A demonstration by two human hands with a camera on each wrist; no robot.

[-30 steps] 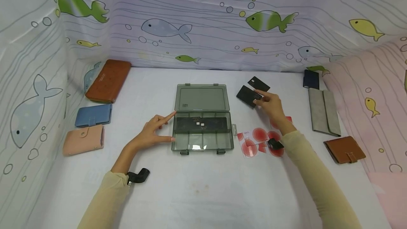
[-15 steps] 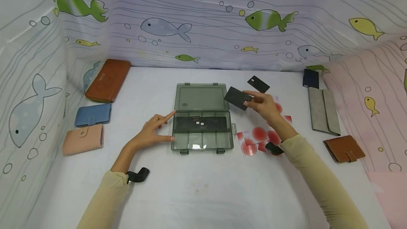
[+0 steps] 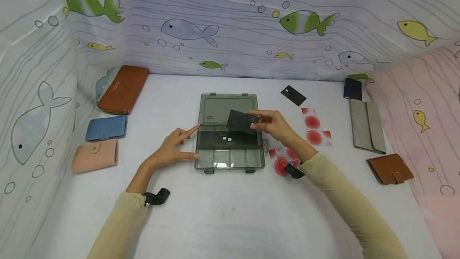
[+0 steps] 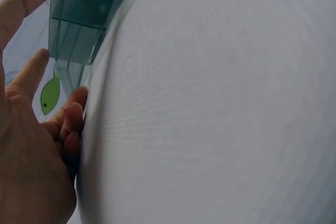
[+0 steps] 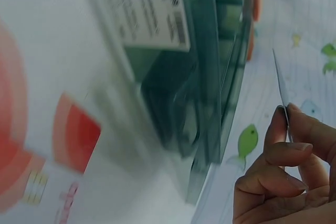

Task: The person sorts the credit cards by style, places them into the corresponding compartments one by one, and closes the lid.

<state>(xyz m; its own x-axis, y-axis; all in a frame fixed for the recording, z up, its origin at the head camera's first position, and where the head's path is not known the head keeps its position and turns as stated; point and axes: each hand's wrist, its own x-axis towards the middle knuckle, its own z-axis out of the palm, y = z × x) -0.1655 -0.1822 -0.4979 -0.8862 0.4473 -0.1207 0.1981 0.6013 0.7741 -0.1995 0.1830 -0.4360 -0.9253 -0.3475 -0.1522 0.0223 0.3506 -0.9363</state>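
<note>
A black VIP card (image 3: 238, 121) is hovering over the green case (image 3: 239, 157) near its hinge, the right hand (image 3: 274, 125) pinching the card between thumb and fingers; the left hand (image 3: 169, 150), gripping nothing, is touching the case's left side with thumb and forefinger; black cards (image 3: 244, 140) are lying inside, red-and-white cards (image 3: 313, 122) nearby, wallets (image 3: 106, 127) farther out

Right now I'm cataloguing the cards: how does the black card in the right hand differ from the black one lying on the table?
The held card is pinched by the right hand, raised off the table; the lying card rests flat on it. The held card shows "VIP" lettering, while the lying card shows a pale square and no lettering I can read. Both are black and rectangular.
</note>
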